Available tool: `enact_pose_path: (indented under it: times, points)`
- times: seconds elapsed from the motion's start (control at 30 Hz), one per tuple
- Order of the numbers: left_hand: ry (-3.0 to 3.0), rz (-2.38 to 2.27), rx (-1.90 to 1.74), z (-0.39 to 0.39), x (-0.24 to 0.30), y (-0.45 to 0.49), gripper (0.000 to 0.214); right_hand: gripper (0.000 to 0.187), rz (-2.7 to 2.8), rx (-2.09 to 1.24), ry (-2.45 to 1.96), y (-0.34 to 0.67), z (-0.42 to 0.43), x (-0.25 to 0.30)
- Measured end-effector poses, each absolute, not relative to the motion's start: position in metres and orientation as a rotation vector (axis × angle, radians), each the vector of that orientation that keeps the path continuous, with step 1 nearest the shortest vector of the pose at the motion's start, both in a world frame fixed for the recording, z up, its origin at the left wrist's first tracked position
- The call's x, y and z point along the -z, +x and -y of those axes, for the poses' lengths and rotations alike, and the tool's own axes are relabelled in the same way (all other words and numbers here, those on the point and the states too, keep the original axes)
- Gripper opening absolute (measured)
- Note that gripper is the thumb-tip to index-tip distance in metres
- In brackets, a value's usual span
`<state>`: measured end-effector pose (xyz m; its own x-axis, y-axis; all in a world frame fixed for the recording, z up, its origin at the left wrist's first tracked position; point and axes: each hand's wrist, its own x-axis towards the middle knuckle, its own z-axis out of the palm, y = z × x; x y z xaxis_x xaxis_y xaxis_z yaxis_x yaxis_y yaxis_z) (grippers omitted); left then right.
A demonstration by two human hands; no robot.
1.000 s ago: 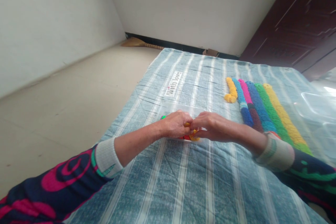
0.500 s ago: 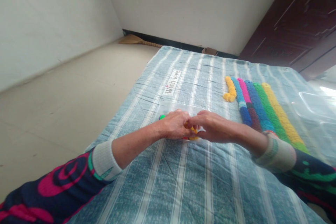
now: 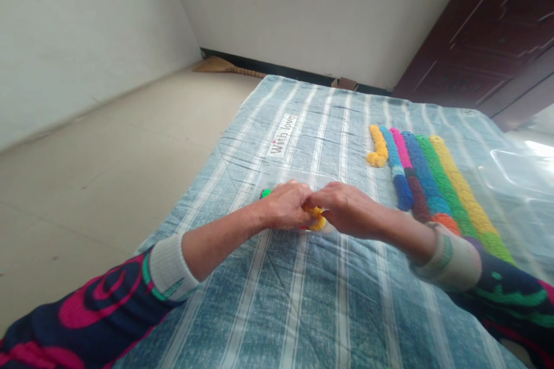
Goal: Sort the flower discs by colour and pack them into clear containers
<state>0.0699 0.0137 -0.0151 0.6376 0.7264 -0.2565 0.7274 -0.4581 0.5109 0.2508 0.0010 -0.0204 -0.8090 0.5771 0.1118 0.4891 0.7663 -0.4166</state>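
My left hand (image 3: 289, 204) is closed over a clear plastic box (image 3: 277, 174), with its fingers curled round small yellow disc pieces (image 3: 319, 220). My right hand (image 3: 348, 207) meets it from the right, thumb and fingers pinched at the same yellow pieces; its fingertips are partly hidden. A green piece (image 3: 265, 193) shows in the box to the left of my left hand, and a bit of red peeks out below it. Most of what lies in the box is covered by my hands.
A striped blue-grey cloth (image 3: 277, 300) covers the bed-like surface. To the right lie rows of overlapping discs: yellow (image 3: 378, 147), blue and light blue (image 3: 397, 170), pink and brown, green (image 3: 450, 184). Clear plastic containers (image 3: 519, 176) stand at the far right. A broom (image 3: 216, 64) lies by the wall.
My right hand has shifted slightly left and tilted over the yellow pieces, which show a little more. My left hand stays almost still. The view has moved slightly.
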Motion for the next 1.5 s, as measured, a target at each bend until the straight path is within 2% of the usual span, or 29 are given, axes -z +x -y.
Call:
enact_pose_path:
  times: [0.17, 0.37, 0.57, 0.77, 0.97, 1.23, 1.37, 1.5]
  points:
    - [2.247, -1.133, -0.025, -0.014, 0.016, 0.069, 0.016, 0.024, 2.69, -0.493, -0.887, 0.252, 0.002, 0.02]
    - [2.229, -1.111, -0.02, -0.013, 0.011, 0.07, 0.012, 0.019, 2.735, -0.63, -0.847, 0.251, 0.0, 0.01]
    - [2.236, -1.143, -0.011, -0.013, 0.012, 0.071, 0.015, 0.012, 2.729, -0.518, -0.986, 0.245, 0.004, 0.017]
    - [2.255, -1.091, -0.041, -0.014, 0.012, 0.072, 0.013, 0.019, 2.633, -0.402, -1.011, 0.245, 0.01, 0.027]
    - [2.176, -1.079, -0.073, -0.014, 0.013, 0.07, 0.011, 0.015, 2.557, -0.388, -1.032, 0.246, 0.01, 0.033]
    - [2.122, -1.045, -0.097, -0.013, 0.014, 0.068, 0.019, 0.02, 2.48, -0.466, -1.048, 0.249, 0.01, 0.036]
    - [2.154, -1.084, -0.05, -0.013, 0.01, 0.068, 0.026, 0.023, 2.307, -0.344, -0.951, 0.256, 0.012, 0.026]
    - [2.254, -1.129, 0.005, -0.012, 0.006, 0.073, 0.033, 0.018, 2.089, -0.209, -1.034, 0.269, 0.015, 0.015]
